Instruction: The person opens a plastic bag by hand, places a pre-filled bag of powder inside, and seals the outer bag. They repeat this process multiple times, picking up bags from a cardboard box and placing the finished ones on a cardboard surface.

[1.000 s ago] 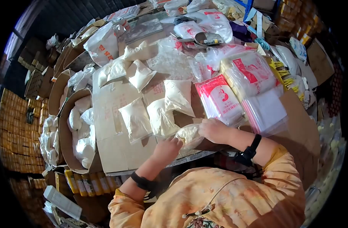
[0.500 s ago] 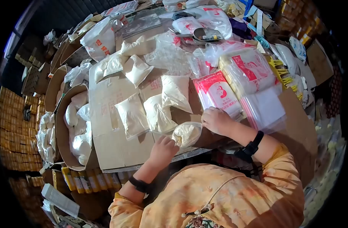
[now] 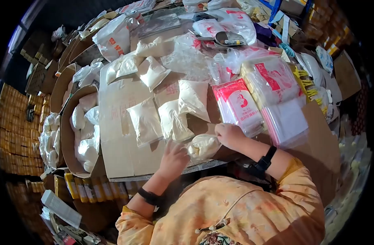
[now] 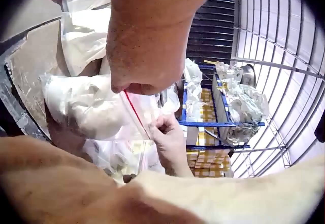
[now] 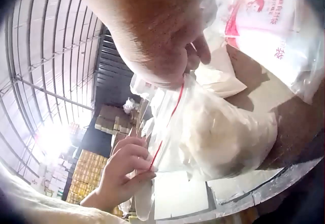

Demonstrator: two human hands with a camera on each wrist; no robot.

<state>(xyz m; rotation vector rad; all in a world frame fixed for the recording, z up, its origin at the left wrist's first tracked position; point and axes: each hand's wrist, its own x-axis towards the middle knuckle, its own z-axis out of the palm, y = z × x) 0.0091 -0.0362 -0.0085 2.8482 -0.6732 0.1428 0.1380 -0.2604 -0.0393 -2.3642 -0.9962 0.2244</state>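
Observation:
A clear zip bag (image 3: 205, 147) with a red seal strip holds pale powder and lies at the front edge of the table. At one end of its mouth, my left hand (image 3: 173, 160) pinches the plastic by the red strip. My right hand (image 3: 232, 137) grips the opposite end, fingers curled over the edge. Both wrist views show the red strip stretched between the hands, with the powder-filled part (image 5: 223, 135) bulging on the table side. Just beyond lie filled bags of the same powder (image 3: 174, 120), one leaning over another.
Packs of new bags with red print (image 3: 239, 104) lie to the right. More filled bags (image 3: 153, 73) and loose clear plastic (image 3: 187, 55) are farther back. On the left stands a cardboard box (image 3: 65, 134) of white bags. A metal scoop (image 3: 230, 39) rests at the back.
The bag's round opening, turned upward half a second ago, now looks flatter. My left hand has shifted slightly left with its fingers raised; my right hand stays at its end.

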